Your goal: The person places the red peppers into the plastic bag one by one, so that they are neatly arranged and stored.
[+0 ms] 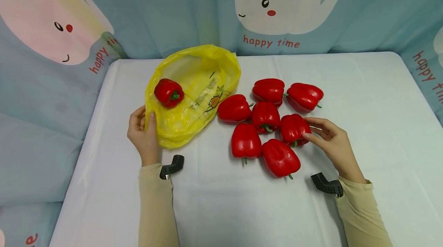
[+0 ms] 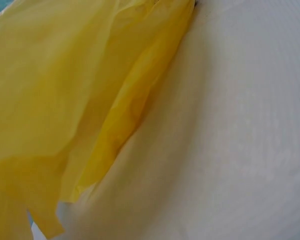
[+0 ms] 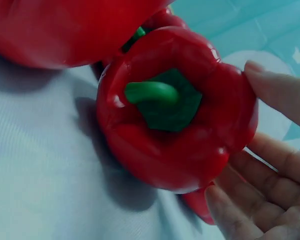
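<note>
At the left, a yellow plastic bag (image 1: pixel 223 60) lies with its mouth spread wide, and one red bell pepper (image 1: pixel 169 93) is inside it. My left hand (image 1: pixel 144 133) pinches the bag's near-left rim, thumb inside and fingers outside. In the left wrist view only the bag's side (image 2: pixel 55 90) shows, not the hand. My right hand (image 1: pixel 330 141) holds the right side of a red bell pepper (image 1: pixel 294 127) between thumb and fingertips. That pepper (image 3: pixel 162 150) still sits on the table, its green stem towards the right wrist camera.
Several other red bell peppers lie close together beside the bag, among them a near one (image 1: pixel 281 158), a far right one (image 1: pixel 304 96) and one touching the bag's edge (image 1: pixel 234 109). A white cloth covers the table (image 1: pixel 221 208). Behind it hangs a blue printed curtain (image 1: pixel 187 12).
</note>
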Available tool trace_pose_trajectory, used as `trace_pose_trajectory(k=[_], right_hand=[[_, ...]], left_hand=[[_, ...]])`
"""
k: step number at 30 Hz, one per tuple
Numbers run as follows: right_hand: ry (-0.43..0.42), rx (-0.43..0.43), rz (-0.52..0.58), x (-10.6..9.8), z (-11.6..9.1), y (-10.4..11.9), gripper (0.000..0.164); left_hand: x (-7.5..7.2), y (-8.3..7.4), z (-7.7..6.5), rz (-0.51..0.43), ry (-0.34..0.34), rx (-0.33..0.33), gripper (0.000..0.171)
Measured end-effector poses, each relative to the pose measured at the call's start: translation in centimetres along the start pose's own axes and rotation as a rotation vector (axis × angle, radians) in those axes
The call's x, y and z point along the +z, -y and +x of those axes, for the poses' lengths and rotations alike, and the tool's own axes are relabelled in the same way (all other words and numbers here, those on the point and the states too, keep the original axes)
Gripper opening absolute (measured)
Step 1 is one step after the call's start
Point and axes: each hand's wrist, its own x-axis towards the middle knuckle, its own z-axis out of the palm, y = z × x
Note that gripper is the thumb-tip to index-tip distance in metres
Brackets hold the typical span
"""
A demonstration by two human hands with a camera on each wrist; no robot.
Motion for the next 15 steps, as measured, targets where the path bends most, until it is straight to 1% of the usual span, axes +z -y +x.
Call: trace_pose_trajectory(k=[9,13,15], right_hand=[[-0.03,-0.006,0.158,-0.26,0.12,-0.67,0.031],[-0.026,-0.024,0.18,-0.24,0.15,-0.83,0.03],[-0.025,-0.031,0.178,-0.2,0.16,-0.9,0.03]], left_hand=[[0.0,0.1,0.1,-0.033,0.007,0.009,0.024],[-0.05,0.08,0.06,-0.044,0.021,-0.003,0.026],[-0.11,0.06,0.03,-0.037,0.035,-0.024,0.029]])
